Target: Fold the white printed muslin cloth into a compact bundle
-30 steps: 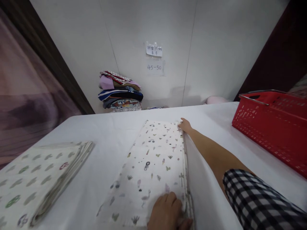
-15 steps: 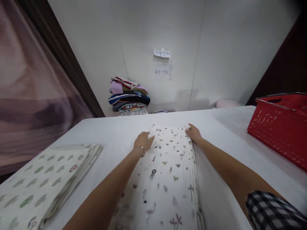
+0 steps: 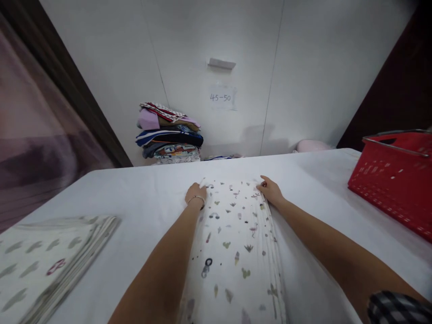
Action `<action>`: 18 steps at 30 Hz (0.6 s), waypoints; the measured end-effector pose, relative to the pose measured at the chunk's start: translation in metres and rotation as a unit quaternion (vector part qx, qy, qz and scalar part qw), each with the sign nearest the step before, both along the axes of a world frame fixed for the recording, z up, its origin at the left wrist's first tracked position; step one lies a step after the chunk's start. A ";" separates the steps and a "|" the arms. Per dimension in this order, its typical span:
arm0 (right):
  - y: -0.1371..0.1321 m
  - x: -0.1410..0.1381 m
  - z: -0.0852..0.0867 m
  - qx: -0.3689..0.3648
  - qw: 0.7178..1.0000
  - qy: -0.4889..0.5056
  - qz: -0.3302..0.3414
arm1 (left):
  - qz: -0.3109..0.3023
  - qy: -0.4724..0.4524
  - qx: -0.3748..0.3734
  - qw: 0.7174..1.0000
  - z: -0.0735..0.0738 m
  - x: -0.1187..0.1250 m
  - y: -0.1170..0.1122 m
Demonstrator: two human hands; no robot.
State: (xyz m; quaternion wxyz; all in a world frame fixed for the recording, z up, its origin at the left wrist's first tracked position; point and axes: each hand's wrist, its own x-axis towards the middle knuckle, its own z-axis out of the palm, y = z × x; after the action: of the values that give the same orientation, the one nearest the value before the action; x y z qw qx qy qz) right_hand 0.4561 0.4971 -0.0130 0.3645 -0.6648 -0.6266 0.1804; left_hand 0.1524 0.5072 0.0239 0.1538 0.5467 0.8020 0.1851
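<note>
A long folded white cloth point(image 3: 232, 238), printed with small flamingos, plants and rainbows, lies lengthwise in front of me. At its far left corner my left hand point(image 3: 196, 194), with a bracelet on the wrist, has its fingers closed on the edge. The far right corner is pinched between the thumb and fingers of my right hand point(image 3: 271, 191). The cloth's near end runs out of view at the bottom. Several layers show along its right side.
On the white table point(image 3: 145, 198), another folded cloth point(image 3: 37, 261) with grey cloud shapes lies at the left. A red basket point(image 3: 394, 175) stands at the right. Behind the table are a stack of folded fabrics point(image 3: 170, 135) and a wall with a paper label point(image 3: 221, 97).
My left hand has moved onto the cloth's far left corner and closed on it. My right hand keeps its corner. The view has shifted slightly right.
</note>
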 end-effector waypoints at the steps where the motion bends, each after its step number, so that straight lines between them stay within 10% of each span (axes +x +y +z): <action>1: 0.000 -0.001 0.001 -0.008 1.000 -0.006 -0.006 | -0.003 0.002 -0.004 1.000 0.000 -0.001 -0.001; 12: 0.004 0.005 0.002 -0.012 0.999 -0.022 -0.047 | -0.071 0.043 -0.013 0.996 0.009 0.001 -0.012; 18: -0.001 0.008 0.011 -0.035 0.998 -0.026 -0.048 | -0.199 0.090 0.097 0.971 0.026 0.036 -0.062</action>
State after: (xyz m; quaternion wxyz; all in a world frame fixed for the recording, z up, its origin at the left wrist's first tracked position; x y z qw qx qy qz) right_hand 0.4645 0.4965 -0.0017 0.3326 -0.7112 -0.5964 0.1671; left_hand 0.1886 0.4452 0.0501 0.0612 0.7220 0.6659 0.1773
